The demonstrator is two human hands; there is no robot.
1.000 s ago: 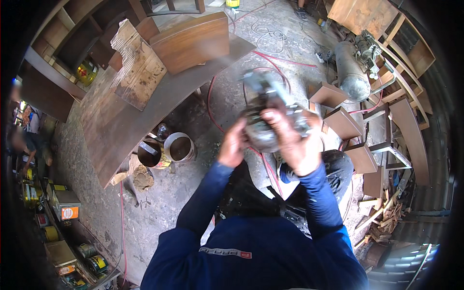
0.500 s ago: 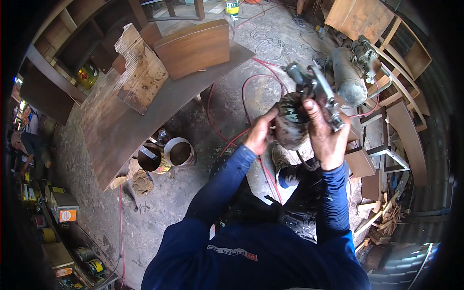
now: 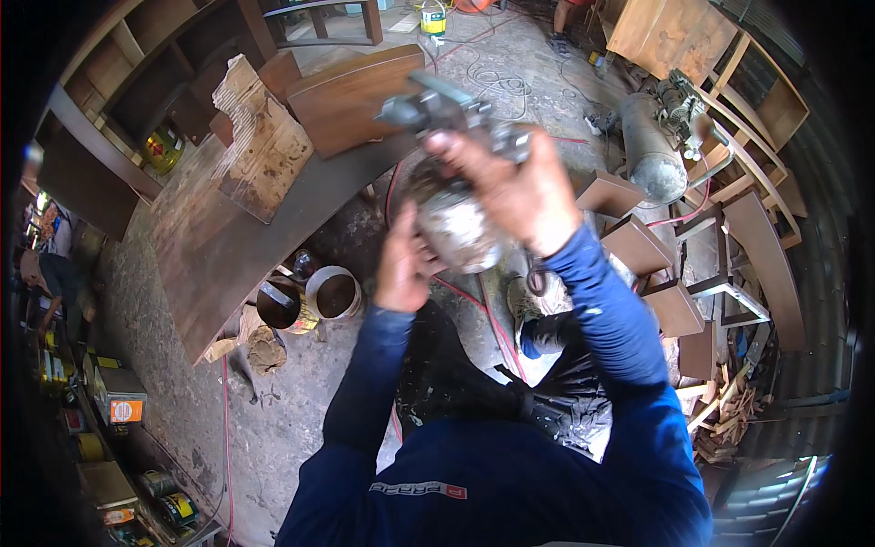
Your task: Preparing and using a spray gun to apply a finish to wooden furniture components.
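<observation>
A paint spray gun (image 3: 444,108) with a paint-stained metal cup (image 3: 463,230) under it is held up in front of me, blurred by motion. My right hand (image 3: 524,191) is wrapped round the gun's upper part, its thumb lying over the near side. Against the left side of the cup rests my left hand (image 3: 406,266), its fingers curled partly behind the metal. Below and left of the hands, an open pot of dark liquid (image 3: 357,305) stands beside a second open can (image 3: 292,321), which has a flat stick or blade in it.
A long dark board (image 3: 246,242) lies raised at left, bearing torn cardboard (image 3: 264,146) and a curved wooden panel (image 3: 351,91). Red hose (image 3: 497,319) runs over the floor. At right are a compressor tank (image 3: 652,146), brown panels (image 3: 673,308) and scrap wood (image 3: 729,419).
Both hands have carried the spray gun to the left, tilting it so that its head points toward the upper left. The cans and boards stay put.
</observation>
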